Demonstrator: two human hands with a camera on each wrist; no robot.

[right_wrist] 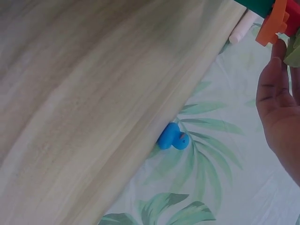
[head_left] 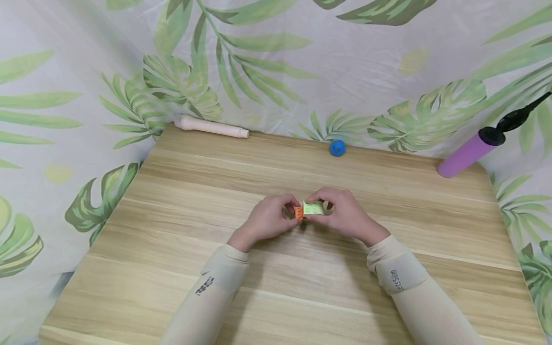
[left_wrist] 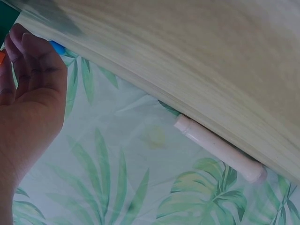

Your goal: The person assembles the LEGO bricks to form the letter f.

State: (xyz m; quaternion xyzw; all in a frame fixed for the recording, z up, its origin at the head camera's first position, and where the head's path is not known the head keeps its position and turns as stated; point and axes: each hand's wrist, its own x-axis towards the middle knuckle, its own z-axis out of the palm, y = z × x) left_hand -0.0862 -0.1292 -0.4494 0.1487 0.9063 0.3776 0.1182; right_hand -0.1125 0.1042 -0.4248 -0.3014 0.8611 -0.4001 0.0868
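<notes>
Over the middle of the table, both hands meet at a small cluster of toy building bricks. My left hand point(head_left: 269, 218) pinches the orange brick point(head_left: 298, 212) by its side. From the right, my right hand point(head_left: 342, 213) grips the light green brick point(head_left: 313, 208), thumb and fingers on opposite edges. Studs show on top of both bricks. In the right wrist view a red brick point(right_wrist: 293, 18) and a dark green brick point(right_wrist: 258, 5) sit close against the orange one. The fingers partly cover the cluster, so how firmly its bricks join cannot be told.
A blue toy duck point(head_left: 337, 148) sits near the table's back edge. To its left lies a pale pink stick-shaped object point(head_left: 211, 126). A purple hand pump point(head_left: 467, 153) with a black end stands at the back right. Leaf-patterned cloth point(head_left: 276, 62) hangs behind the wooden table point(head_left: 172, 268).
</notes>
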